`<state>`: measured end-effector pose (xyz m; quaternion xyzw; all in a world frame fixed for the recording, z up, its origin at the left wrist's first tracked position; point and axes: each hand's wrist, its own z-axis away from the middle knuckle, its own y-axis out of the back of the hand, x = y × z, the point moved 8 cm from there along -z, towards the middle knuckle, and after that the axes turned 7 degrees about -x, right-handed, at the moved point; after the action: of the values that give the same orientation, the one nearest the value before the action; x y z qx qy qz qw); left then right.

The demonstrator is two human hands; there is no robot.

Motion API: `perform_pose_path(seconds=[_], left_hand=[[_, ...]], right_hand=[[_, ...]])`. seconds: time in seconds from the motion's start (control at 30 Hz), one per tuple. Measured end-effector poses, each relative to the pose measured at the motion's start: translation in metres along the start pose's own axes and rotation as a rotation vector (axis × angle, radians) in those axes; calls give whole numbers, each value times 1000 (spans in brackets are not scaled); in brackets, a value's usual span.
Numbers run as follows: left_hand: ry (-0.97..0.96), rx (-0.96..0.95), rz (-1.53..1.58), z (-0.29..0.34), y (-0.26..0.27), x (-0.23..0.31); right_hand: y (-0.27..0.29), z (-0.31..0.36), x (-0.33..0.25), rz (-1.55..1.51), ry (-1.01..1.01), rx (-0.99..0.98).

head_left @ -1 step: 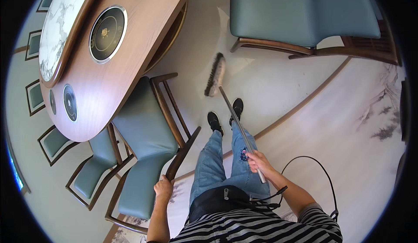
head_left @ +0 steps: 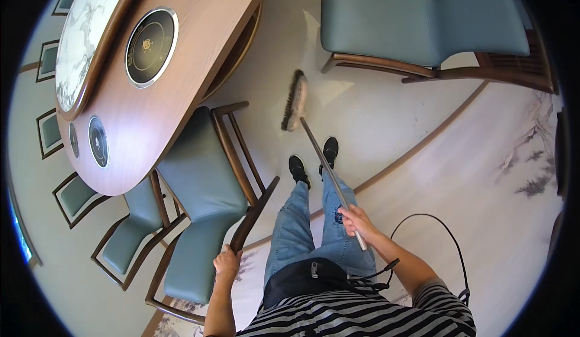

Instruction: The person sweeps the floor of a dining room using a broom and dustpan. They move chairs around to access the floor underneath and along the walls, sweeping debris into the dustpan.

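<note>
My right hand point(head_left: 356, 221) is closed around the upper part of a broom's grey metal handle, with the handle's end sticking out below the fist. The broom point(head_left: 296, 101) slants forward and left; its head, with dark bristles, is on the pale floor beyond my shoes, beside the table. On the left, my left hand point(head_left: 226, 263) is wrapped around the dark wooden back frame of a blue-grey padded chair point(head_left: 202, 162). That chair's seat reaches partly under the table edge.
A large wooden table point(head_left: 205, 41) with round black inset plates and a marble centre stands at left. Another blue-grey chair point(head_left: 380, 22) is at upper right. More chairs line the table's left side. A black cable point(head_left: 450, 234) loops beside my right arm.
The broom head has shifted slightly left and away from me, and the handle moved with it. My left hand and the chair have hardly moved.
</note>
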<state>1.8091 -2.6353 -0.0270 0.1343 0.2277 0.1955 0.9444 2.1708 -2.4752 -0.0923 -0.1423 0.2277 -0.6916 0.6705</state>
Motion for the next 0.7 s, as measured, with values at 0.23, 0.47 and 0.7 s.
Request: perform_pose_path(seconds=[0.23, 0.47, 0.7], left_hand=[[15, -42, 4, 29, -45, -12], [26, -37, 72, 33, -58, -5], [82, -105, 6, 31, -55, -8]], right_hand=[[-32, -100, -66, 248, 51, -157], [-88, -211, -108, 272, -56, -314], [-65, -263, -127, 164, -152, -237]])
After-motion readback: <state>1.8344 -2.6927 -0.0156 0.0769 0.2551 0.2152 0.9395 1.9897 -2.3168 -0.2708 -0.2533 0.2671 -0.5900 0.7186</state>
